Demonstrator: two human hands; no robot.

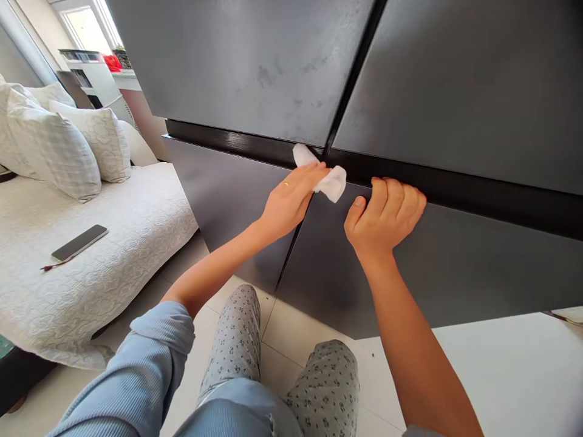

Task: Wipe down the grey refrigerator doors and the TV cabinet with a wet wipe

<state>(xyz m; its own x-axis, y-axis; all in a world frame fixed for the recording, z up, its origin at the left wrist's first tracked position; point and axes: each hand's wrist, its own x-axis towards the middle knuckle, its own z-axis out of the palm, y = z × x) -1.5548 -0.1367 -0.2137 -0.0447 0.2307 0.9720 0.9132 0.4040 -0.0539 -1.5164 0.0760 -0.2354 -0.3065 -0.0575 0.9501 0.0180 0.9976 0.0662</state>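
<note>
In front of me stands a dark grey refrigerator [255,67] with four door panels and a black recessed strip [228,138] running across between upper and lower doors. My left hand [291,197] grips a white cloth or wipe [336,183] at the strip, close to where the door gaps meet. Parts of the cloth stick out on both sides of the fingers. To its right, my right hand [385,215] hooks its fingers over the top edge of the lower right door [473,261], the fingertips hidden in the recess. Smudgy marks show on the upper left door.
On the left a sofa with a quilted cream cover [150,200] carries several pillows [50,133] and a phone [79,243]. Behind it are a white shelf unit [102,79] and a window [86,27]. Pale floor tiles [282,328] lie below my knees.
</note>
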